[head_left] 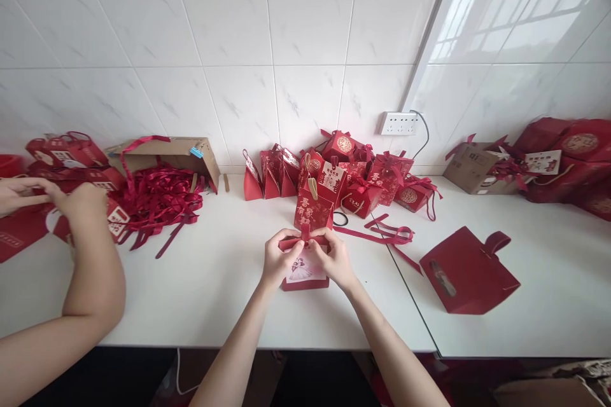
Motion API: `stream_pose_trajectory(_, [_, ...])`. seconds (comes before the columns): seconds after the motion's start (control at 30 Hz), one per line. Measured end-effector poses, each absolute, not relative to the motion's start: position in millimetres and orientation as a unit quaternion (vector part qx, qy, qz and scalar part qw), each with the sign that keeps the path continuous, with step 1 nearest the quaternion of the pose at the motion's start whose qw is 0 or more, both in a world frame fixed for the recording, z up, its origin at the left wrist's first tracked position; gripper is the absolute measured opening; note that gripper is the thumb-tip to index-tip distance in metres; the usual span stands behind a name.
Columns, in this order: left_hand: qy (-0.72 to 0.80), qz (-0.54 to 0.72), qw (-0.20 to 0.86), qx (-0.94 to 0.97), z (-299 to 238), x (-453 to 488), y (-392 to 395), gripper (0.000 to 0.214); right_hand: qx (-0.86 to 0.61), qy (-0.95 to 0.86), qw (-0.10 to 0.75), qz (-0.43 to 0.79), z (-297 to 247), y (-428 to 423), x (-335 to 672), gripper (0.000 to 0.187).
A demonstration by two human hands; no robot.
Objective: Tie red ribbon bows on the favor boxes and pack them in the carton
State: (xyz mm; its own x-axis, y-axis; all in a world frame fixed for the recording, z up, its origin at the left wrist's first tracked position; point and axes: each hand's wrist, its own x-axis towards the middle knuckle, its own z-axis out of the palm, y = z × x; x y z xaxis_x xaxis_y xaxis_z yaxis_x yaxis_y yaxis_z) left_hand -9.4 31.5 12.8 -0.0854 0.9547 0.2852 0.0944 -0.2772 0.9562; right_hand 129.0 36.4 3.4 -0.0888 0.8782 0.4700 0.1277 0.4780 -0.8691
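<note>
Forearms [239,337]: angled inward.
Left hand [280,259]: pinches red box [305,273] at top.
Right hand [335,255]: pinches opposite, probably steadying it.

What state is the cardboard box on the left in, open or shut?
Open: the cardboard box has its near side uncovered, and dark red ribbons spill out there onto the table.

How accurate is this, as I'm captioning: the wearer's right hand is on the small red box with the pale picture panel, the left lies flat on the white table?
Wrong about the left hand: the head view shows it gripping the top of the small red box, not flat on the white table. The right hand is indeed on that box.
</note>
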Motion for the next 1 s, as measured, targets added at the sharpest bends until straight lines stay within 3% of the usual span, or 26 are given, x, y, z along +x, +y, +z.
stream_pose_trajectory(0.37, [0.445,0.527,0.404,0.601,24,-12,30,0.021,-0.377,-0.657,0.562,0.334,-1,40,130,0.011])
stream_pose_trajectory(0.57, [0.471,0.477,0.275,0.689,34,-19,36,0.017,-0.377,-0.651,0.56,0.347,0,39,130,0.012])
stream_pose_trajectory(0.7, [0.472,0.498,0.253,0.682,28,-16,36,0.018,-0.383,-0.643,0.556,0.363,2,39,130,0.012])
stream_pose_trajectory(0.8, [0.461,0.508,0.274,0.675,22,-16,33,0.017,-0.385,-0.634,0.555,0.375,3,38,130,0.012])
stream_pose_trajectory(0.9, [0.461,0.53,0.325,0.633,15,-16,31,0.033,-0.387,-0.627,0.556,0.385,3,39,129,0.013])
stream_pose_trajectory(1.0, [0.48,0.546,0.35,0.591,14,-14,30,0.03,-0.39,-0.618,0.56,0.391,4,39,128,0.013])
